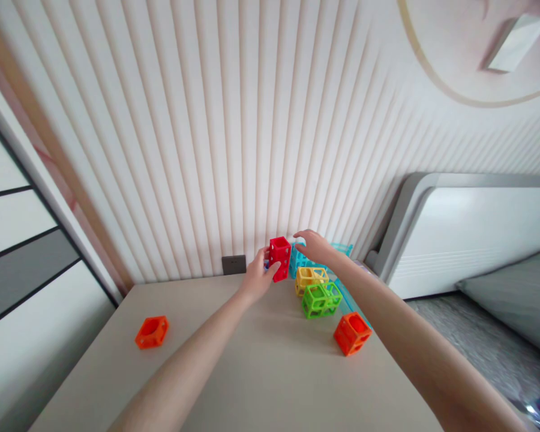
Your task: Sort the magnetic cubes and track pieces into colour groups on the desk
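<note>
My left hand (pixel 257 277) is closed around an upright red openwork block (pixel 279 255) near the back of the tabletop, with the thumb across its front. A bit of something dark blue shows behind those fingers. My right hand (pixel 314 245) reaches over the light blue openwork block (pixel 298 259), its fingers apart and curved toward the red one. Whether its fingertips touch the blue block I cannot tell. Just below stand a yellow openwork block (pixel 306 281) and a green one (pixel 320 300). An orange block (pixel 351 333) sits nearer, left of my right forearm.
A separate orange piece (pixel 152 332) lies at the left of the table (pixel 252 372). A light blue see-through container (pixel 348 300) is partly hidden behind my right arm. The ribbed wall, with a dark socket (pixel 234 264), borders the back; a bed headboard (pixel 490 234) stands right.
</note>
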Tool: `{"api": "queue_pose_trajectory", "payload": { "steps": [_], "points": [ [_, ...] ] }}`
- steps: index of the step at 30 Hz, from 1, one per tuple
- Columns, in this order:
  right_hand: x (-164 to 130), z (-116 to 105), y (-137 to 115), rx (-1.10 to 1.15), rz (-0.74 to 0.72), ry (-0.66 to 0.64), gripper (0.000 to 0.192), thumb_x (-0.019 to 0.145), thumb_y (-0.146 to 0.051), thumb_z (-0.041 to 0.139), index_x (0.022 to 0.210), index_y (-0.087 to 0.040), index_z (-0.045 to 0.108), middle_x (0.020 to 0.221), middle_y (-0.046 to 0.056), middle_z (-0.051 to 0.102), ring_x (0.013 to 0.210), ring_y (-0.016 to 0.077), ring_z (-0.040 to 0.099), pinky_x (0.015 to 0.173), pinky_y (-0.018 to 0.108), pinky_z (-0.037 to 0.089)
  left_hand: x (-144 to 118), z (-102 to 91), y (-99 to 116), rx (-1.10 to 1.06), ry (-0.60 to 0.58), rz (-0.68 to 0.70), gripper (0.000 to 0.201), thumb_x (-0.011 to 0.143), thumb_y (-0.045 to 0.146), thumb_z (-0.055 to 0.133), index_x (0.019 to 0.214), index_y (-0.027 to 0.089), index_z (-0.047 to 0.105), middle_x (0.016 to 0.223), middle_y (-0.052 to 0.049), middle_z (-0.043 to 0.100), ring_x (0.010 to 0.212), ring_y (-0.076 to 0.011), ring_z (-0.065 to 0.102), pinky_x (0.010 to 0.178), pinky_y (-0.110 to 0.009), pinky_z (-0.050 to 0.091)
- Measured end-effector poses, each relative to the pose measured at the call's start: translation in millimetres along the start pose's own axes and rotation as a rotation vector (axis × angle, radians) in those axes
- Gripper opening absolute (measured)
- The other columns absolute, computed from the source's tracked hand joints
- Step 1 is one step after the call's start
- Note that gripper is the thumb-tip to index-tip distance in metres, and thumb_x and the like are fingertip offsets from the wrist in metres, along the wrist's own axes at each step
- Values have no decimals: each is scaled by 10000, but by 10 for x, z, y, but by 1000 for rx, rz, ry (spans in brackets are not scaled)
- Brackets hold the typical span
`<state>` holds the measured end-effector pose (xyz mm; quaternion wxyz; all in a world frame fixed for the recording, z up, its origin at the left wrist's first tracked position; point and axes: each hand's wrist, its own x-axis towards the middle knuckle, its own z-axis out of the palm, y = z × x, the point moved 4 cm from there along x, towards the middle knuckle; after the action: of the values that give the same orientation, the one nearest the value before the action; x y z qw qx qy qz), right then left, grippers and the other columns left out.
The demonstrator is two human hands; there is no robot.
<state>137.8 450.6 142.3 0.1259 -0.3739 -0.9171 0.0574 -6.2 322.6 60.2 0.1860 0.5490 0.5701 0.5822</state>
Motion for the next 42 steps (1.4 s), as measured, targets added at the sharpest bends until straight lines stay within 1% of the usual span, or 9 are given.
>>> {"api": "queue_pose_trajectory", "payload": {
  "steps": [3, 7, 12, 15, 17, 24, 29, 36, 42],
  "points": [
    [-58, -27, -112, 162, -182, -36, 542, 841, -122, 584, 1377, -193, 541, 1294, 76, 663, 1150, 182, 626, 1000, 269, 450, 154, 144, -7, -7, -37, 6, 413, 893, 279, 599, 1277, 199, 468, 1246, -127, 657, 1069, -241, 673, 927, -428, 551],
    [-122, -91, -150, 331, -255, -73, 706, 857, -301, 662, 1495, -175, 385, 1275, 112, 673, 1126, 238, 641, 968, 340, 477, 261, 217, -19, -37, -69, 16, 443, 900, 295, 603, 1309, 198, 463, 1267, -126, 648, 1081, -242, 672, 908, -416, 566],
    [-26, -82, -132, 291, -282, -34, 440, 863, -281, 692, 1280, -192, 583, 1123, 81, 728, 1019, 223, 668, 893, 314, 475, 281, 173, -177, -62, -149, 68, 563, 905, 317, 609, 1419, 204, 407, 1358, -133, 604, 1240, -265, 592, 1055, -472, 480],
    [66, -64, -89, 275, -273, -26, 380, 866, -275, 691, 1215, -161, 596, 1073, 89, 734, 976, 215, 672, 843, 289, 476, 203, 137, -362, 157, -222, 157, 661, 914, 291, 594, 1503, 203, 306, 1481, -144, 497, 1354, -276, 491, 1134, -489, 396],
    [119, -51, -56, 260, -267, -46, 393, 851, -280, 702, 1208, -153, 596, 1068, 94, 733, 971, 219, 671, 833, 284, 476, 131, 137, -512, 400, -260, 205, 608, 933, 224, 529, 1503, 207, 318, 1481, -141, 496, 1358, -269, 486, 1142, -485, 386],
    [210, -14, -62, 178, -257, -133, 422, 810, -250, 710, 1210, -161, 606, 1074, 87, 734, 978, 224, 670, 805, 267, 469, 30, 186, -835, 722, -289, 198, 354, 899, 108, 520, 1229, 180, 626, 1300, -138, 617, 1257, -285, 542, 1087, -469, 425],
    [214, 82, -174, 102, -239, -182, 420, 827, -279, 705, 1223, -180, 606, 1132, 93, 722, 1018, 233, 661, 807, 266, 454, -9, 9, -837, 878, -286, 188, 242, 953, 148, 488, 1041, 201, 707, 1044, -103, 659, 1074, -272, 584, 930, -413, 472],
    [267, 380, -402, 64, -216, -218, 382, 847, -254, 690, 1211, -171, 610, 1121, 111, 723, 1028, 250, 666, 793, 275, 457, -152, -352, -813, 1030, -262, 175, 206, 959, 193, 523, 996, 224, 723, 971, -96, 635, 1043, -275, 538, 857, -382, 451],
    [262, 580, -594, 30, -154, -210, 279, 869, -197, 666, 1137, -130, 624, 1079, 145, 731, 1017, 262, 683, 786, 283, 470, -180, -392, -772, 1093, -255, 185, 252, 948, 139, 500, 1021, 233, 723, 989, -102, 639, 1020, -275, 536, 826, -378, 442]
  ]
}}
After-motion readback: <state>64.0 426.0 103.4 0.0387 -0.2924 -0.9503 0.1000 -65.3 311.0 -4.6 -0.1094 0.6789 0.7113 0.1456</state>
